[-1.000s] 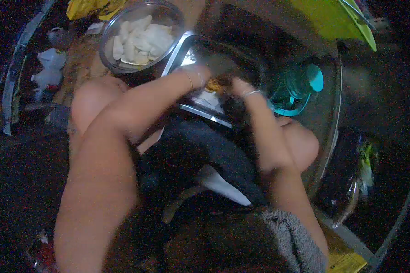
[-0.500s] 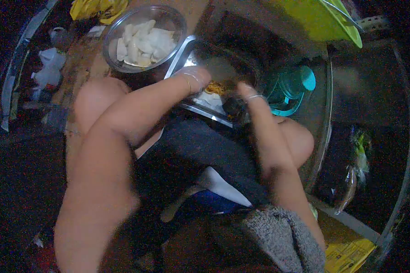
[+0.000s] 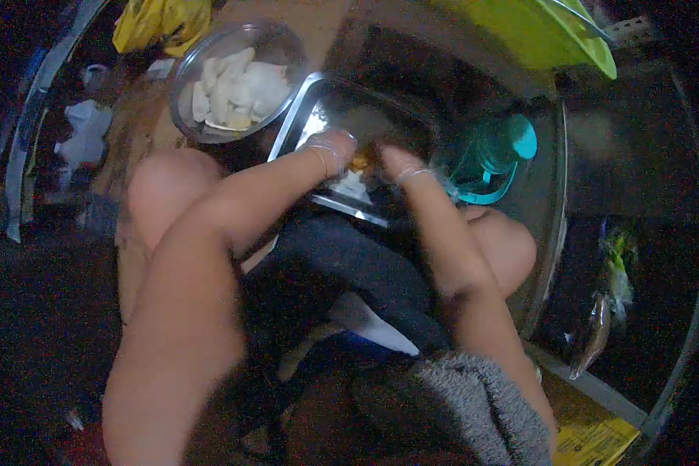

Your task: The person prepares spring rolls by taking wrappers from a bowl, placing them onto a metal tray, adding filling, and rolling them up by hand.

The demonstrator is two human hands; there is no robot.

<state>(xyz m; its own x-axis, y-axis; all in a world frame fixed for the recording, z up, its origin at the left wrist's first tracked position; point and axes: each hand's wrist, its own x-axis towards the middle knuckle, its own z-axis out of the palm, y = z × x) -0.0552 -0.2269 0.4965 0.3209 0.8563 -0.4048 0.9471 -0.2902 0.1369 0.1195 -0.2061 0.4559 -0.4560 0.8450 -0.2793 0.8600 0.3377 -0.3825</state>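
A rectangular metal tray (image 3: 289, 124) lies in front of my knees, and both hands reach into it. My left hand (image 3: 332, 150), in a thin clear plastic glove, is curled over the tray's left part beside some orange-brown food (image 3: 359, 161). From the other side my right hand (image 3: 402, 161), gloved too, points its bunched fingertips at the same food. What either hand pinches is too blurred to make out. Just below the food shows a soft white piece (image 3: 352, 186). Up and to the left, a clear round bowl (image 3: 180, 101) holds several folded white pieces (image 3: 245, 87).
Right of the tray stands a teal container (image 3: 520, 138) with a handle. A large yellow-green basin (image 3: 551, 35) is at the top right, and a yellow bag (image 3: 163, 23) at the top left. Wrapped greens (image 3: 618, 268) lie far right. A grey towel (image 3: 481, 396) hangs near my lap.
My right hand has moved left, closer to my left hand and the orange-brown food. The view has shifted slightly, with the bowl and tray a little lower in it.
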